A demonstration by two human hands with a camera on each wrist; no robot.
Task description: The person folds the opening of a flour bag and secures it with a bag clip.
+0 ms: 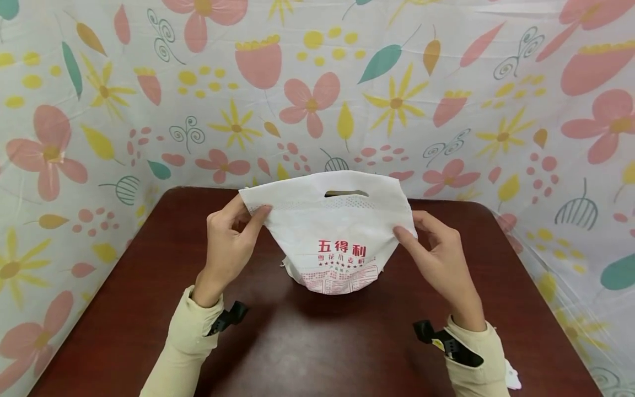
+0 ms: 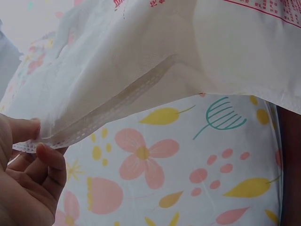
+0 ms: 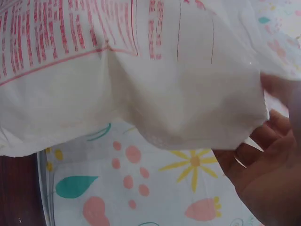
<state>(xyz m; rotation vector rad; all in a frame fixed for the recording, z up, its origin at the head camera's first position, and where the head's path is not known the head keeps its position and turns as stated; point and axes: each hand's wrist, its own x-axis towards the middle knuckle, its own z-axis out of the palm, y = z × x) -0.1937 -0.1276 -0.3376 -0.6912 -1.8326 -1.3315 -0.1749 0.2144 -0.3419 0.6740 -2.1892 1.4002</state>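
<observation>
A white fabric bag (image 1: pixel 297 231) with red Chinese print and a cut-out handle slot hangs spread between both hands above the table. Its top edge is the wide part, and its lower end bulges into a rounded bottom. My left hand (image 1: pixel 229 245) pinches the upper left corner between thumb and fingers; in the left wrist view a dotted seam runs from that pinch along the bag (image 2: pixel 141 56). My right hand (image 1: pixel 441 256) grips the right side edge, thumb on the front and fingers behind. The right wrist view shows the bag's creased side (image 3: pixel 183 94) beside those fingers.
A dark reddish-brown table (image 1: pixel 317 342) lies beneath the bag. Behind and around it hangs a white curtain (image 1: pixel 307 49) with flower and leaf patterns. A small white scrap (image 1: pixel 513 377) sits by the right sleeve. Black cameras are strapped to both wrists.
</observation>
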